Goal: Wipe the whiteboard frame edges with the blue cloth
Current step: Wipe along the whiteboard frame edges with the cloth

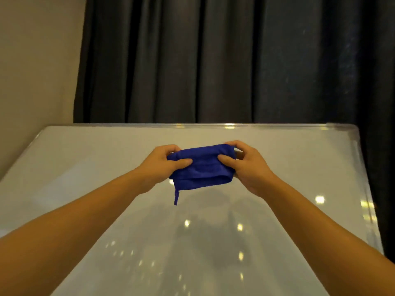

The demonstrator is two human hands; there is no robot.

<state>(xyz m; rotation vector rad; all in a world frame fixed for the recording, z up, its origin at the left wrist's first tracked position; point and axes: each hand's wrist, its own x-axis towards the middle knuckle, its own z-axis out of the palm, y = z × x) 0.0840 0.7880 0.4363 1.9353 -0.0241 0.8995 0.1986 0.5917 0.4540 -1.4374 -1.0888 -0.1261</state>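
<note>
A folded blue cloth (202, 167) is held in the air over the middle of a whiteboard (85, 167) that lies flat and fills the lower view. My left hand (162, 165) pinches the cloth's left end and my right hand (245, 165) pinches its right end, thumbs on top. A thin strip of the cloth dangles from its lower left corner. The board's silver frame shows along the far edge (149, 125) and down the right edge (367, 199). Both forearms stretch out over the board.
Dark grey curtains (213, 60) hang behind the board's far edge and on the right. A beige wall (32, 60) stands at the left. Ceiling lights glint on the board's glossy surface.
</note>
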